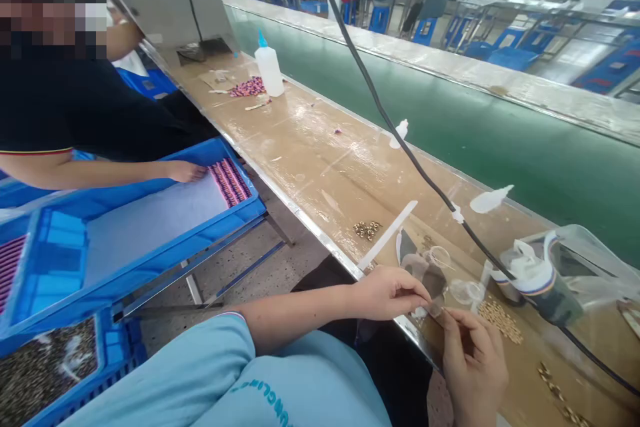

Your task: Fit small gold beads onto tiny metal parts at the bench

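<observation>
Both arms reach out over a long wooden table [320, 174], at one o'clock. The left hand [387, 294] comes in from the side, and the right hand [473, 364] bends up from below. Their fingertips pinch tight on one small piece [436, 308], too small to tell what it is. Little gold rings [501, 320] lie near it, at three o'clock.

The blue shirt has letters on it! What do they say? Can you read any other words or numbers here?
Shirt: teal letters, too curved and blurred to read.
Bottle: no words that I can see.
Roll: colored bands, but no readable words.
</observation>
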### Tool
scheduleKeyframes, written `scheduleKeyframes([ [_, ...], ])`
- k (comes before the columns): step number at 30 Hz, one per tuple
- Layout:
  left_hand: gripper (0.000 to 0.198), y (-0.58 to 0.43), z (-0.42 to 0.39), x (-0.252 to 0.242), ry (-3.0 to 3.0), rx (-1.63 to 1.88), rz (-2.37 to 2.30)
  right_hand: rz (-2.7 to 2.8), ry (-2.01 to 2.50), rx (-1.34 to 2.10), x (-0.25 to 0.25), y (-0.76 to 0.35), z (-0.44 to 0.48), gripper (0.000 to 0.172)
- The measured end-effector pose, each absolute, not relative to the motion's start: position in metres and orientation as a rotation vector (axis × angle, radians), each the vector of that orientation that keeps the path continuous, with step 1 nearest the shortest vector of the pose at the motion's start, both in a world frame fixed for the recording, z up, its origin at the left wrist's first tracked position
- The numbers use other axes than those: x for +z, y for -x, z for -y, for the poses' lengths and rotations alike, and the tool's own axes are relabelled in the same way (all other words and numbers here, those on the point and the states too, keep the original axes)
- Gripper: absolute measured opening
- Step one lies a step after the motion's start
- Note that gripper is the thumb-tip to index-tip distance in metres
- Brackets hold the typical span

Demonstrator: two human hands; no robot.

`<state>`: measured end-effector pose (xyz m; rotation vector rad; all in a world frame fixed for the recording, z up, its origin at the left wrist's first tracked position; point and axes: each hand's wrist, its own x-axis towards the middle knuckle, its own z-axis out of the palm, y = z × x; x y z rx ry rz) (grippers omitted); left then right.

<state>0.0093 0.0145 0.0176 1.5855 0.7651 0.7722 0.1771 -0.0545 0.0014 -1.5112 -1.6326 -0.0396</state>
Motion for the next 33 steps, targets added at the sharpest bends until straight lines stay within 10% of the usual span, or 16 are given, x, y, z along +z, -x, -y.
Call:
scheduleKeyframes([
  [9, 0.017, 0.077, -0.075, 0.031, -1.954, 0.815, -1.552, 1.617, 1.646, -0.014, 0.001, -0.179, 0.056, 0.035],
  [24, 0.015, 0.06, -0.088, 0.031, -2.229, 0.421, -1.498, 1.549, 1.612, 0.092, 0.001, -0.178, 0.057, 0.023],
  [33, 0.02, 0.062, -0.089, 0.015, -2.275, 0.751, -1.456, 0.958, 1.659, 0.732, 0.01, -0.181, 0.058, 0.033],
])
